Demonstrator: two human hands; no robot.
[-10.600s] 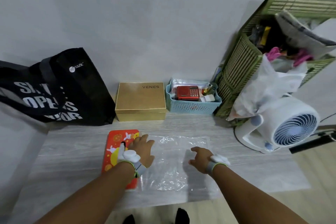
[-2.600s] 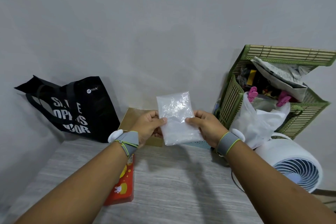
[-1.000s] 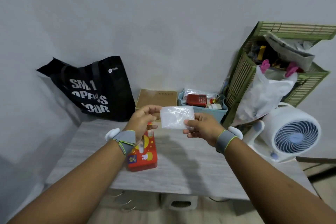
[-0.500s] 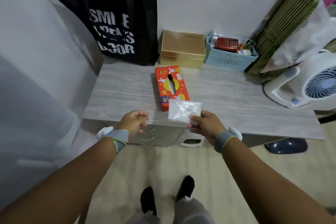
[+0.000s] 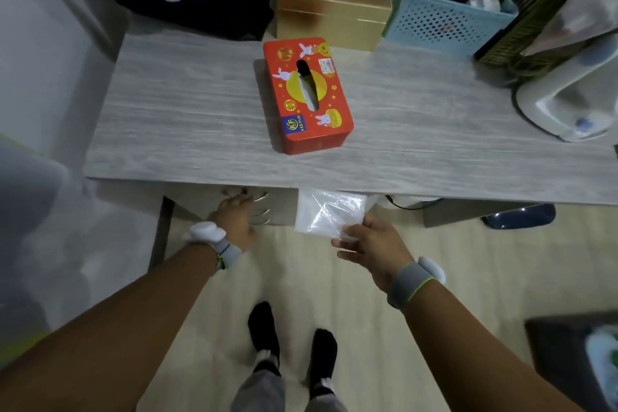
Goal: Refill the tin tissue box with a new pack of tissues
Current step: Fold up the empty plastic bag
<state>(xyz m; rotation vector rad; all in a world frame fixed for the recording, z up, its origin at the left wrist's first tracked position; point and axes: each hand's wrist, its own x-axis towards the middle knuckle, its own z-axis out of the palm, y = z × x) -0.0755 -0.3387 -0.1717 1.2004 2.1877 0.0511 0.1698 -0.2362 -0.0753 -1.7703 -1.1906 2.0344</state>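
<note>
Lower left: left hand (image 5: 236, 221) reaches to the drawer handles (image 5: 259, 207) under the table (image 5: 174, 117); fingers sit at the top handle, can't tell if they grip it. Centre: red tin tissue box (image 5: 306, 95) on the table, lid on. Just below the table edge: right hand (image 5: 373, 249), fingers clamped on a folded clear plastic wrapper (image 5: 329, 214).

L hand (image 5: 235, 219) reaching fwd; R hand (image 5: 374, 244) pinching shut.

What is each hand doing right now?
Left hand: reaching to the drawer handle; grip cannot be told.
Right hand: closed on the folded plastic bag.
</note>
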